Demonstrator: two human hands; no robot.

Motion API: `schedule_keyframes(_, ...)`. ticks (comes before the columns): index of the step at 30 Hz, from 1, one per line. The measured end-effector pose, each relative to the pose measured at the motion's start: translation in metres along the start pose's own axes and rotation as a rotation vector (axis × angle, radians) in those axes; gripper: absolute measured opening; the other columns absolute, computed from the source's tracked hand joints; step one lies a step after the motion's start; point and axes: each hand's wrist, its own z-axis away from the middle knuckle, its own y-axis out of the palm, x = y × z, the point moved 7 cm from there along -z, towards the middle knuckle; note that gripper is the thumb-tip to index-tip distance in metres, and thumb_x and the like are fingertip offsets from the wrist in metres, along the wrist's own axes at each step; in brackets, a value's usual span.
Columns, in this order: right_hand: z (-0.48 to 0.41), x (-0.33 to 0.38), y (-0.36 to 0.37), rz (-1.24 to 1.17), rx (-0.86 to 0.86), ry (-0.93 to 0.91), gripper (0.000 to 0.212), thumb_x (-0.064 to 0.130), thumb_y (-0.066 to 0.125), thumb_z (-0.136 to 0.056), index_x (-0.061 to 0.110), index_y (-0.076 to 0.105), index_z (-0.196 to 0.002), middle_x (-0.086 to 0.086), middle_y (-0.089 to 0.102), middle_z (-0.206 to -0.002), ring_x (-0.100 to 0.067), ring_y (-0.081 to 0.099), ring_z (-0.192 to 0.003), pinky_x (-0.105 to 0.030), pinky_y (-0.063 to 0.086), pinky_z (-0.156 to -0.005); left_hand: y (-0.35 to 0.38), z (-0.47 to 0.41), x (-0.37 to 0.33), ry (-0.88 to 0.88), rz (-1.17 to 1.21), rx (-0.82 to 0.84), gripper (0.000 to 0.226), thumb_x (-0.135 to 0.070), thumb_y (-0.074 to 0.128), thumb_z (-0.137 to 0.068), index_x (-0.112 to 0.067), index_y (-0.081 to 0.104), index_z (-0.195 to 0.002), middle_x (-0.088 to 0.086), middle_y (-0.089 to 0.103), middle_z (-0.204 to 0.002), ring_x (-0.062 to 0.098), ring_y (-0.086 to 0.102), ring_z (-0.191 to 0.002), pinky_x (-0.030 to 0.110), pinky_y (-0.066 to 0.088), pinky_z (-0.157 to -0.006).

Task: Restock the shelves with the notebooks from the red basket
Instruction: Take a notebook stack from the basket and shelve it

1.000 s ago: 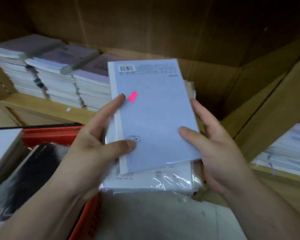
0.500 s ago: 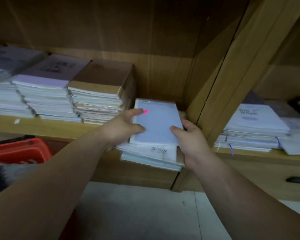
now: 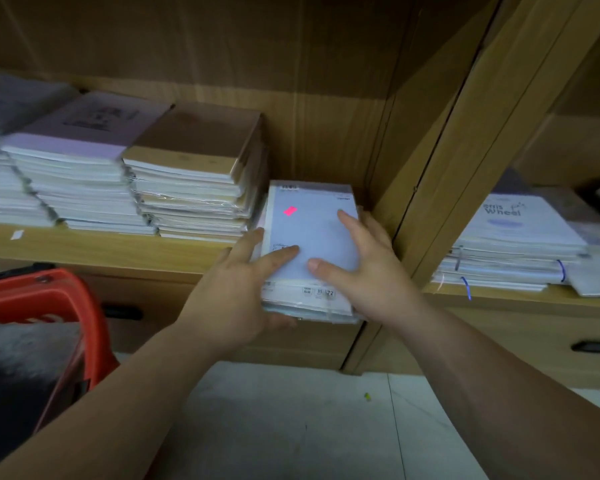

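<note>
we see left hand (image 3: 232,296) and right hand (image 3: 374,271) gripping the blue notebook stack (image 3: 312,230) by its sides, overhanging the wooden shelf (image 3: 101,247)

The shelf (image 3: 118,249) is pale wood, smooth and dull. The notebooks (image 3: 312,233) are paper, and the top blue cover is not shiny. Clear, shiny plastic wrap (image 3: 312,308) covers the lower ones. The basket (image 3: 32,292) is smooth red plastic. The floor (image 3: 291,427) is pale tile.
</note>
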Motion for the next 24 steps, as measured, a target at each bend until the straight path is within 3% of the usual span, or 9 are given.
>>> schedule_keyframes(2, 0.018, 0.003, 0.013, 0.290, 0.214, -0.060, 0.115, 0.067, 0.084, -0.062, 0.053, 0.019, -0.156, 0.018, -0.015, -0.167, -0.016, -0.002, -0.155, -0.045, 0.021, -0.124, -0.003, -0.002, 0.004, 0.013, 0.027, -0.103, 0.097, -0.055, 0.084, -0.068, -0.044, 0.036, -0.151, 0.003, 0.031, -0.160, 0.028, 0.040, -0.138, 0.045, 0.042, -0.110)
schedule_keyframes(3, 0.022, 0.002, 0.017, 0.372, 0.266, -0.080, 0.118, 0.065, 0.087, -0.060, 0.053, 0.019, -0.156, 0.018, -0.018, -0.166, -0.015, -0.006, -0.155, -0.045, 0.018, -0.124, -0.005, -0.005, 0.006, 0.001, 0.028, -0.142, 0.094, -0.053, 0.085, -0.069, -0.040, 0.040, -0.150, 0.004, 0.037, -0.157, 0.029, 0.045, -0.135, 0.045, 0.045, -0.107)
schedule_keyframes(7, -0.001, 0.007, 0.006, 0.349, 0.026, -0.149, 0.088, 0.033, 0.087, -0.079, 0.040, 0.040, -0.153, 0.002, 0.007, -0.171, -0.018, 0.016, -0.155, -0.022, 0.019, -0.118, -0.012, -0.025, 0.011, -0.071, 0.027, -0.205, 0.086, -0.050, 0.084, -0.072, -0.034, 0.047, -0.148, 0.002, 0.045, -0.147, 0.026, 0.054, -0.124, 0.041, 0.049, -0.104)
schedule_keyframes(10, -0.028, 0.001, 0.006, 0.191, -0.052, -0.137, 0.075, 0.016, 0.084, -0.083, 0.034, 0.051, -0.148, 0.000, 0.017, -0.169, -0.017, 0.021, -0.154, -0.013, 0.016, -0.113, -0.022, -0.034, 0.014, -0.068, 0.057, -0.256, 0.077, -0.039, 0.087, -0.073, -0.026, 0.055, -0.141, 0.002, 0.050, -0.138, 0.026, 0.060, -0.116, 0.039, 0.050, -0.103)
schedule_keyframes(14, -0.052, -0.002, 0.002, 0.062, -0.096, -0.155, 0.071, 0.008, 0.083, -0.081, 0.027, 0.057, -0.144, -0.003, 0.020, -0.168, -0.017, 0.027, -0.152, -0.006, 0.016, -0.106, -0.025, -0.029, 0.020, -0.056, -0.151, -0.360, 0.070, -0.037, 0.090, -0.069, -0.020, 0.061, -0.131, 0.008, 0.054, -0.125, 0.032, 0.063, -0.103, 0.044, 0.057, -0.081)
schedule_keyframes(16, -0.058, -0.002, 0.004, 0.090, -0.034, -0.144, 0.087, 0.017, 0.090, -0.074, 0.029, 0.048, -0.150, -0.001, 0.010, -0.170, -0.014, 0.019, -0.154, -0.004, 0.012, -0.103, -0.020, -0.024, 0.020, -0.029, -0.158, -0.421, 0.073, -0.045, 0.094, -0.057, -0.017, 0.066, -0.118, 0.009, 0.055, -0.111, 0.032, 0.061, -0.094, 0.043, 0.057, -0.070)
schedule_keyframes(20, -0.049, -0.009, 0.013, 0.273, 0.153, -0.160, 0.139, 0.039, 0.100, -0.053, 0.037, 0.014, -0.162, 0.010, -0.014, -0.169, -0.010, 0.000, -0.156, -0.017, 0.012, -0.115, -0.003, -0.027, 0.019, 0.038, -0.135, -0.384, 0.080, -0.053, 0.092, -0.053, -0.017, 0.065, -0.119, 0.008, 0.054, -0.101, 0.030, 0.061, -0.083, 0.040, 0.054, -0.064)
schedule_keyframes(24, -0.045, -0.012, 0.018, 0.372, 0.089, -0.196, 0.143, 0.043, 0.098, -0.056, 0.037, 0.003, -0.162, 0.007, -0.022, -0.168, -0.016, 0.002, -0.157, -0.025, 0.018, -0.120, -0.002, -0.038, 0.016, 0.041, -0.165, -0.389, 0.084, -0.053, 0.092, -0.054, -0.021, 0.063, -0.125, 0.006, 0.054, -0.103, 0.029, 0.060, -0.086, 0.040, 0.054, -0.066)
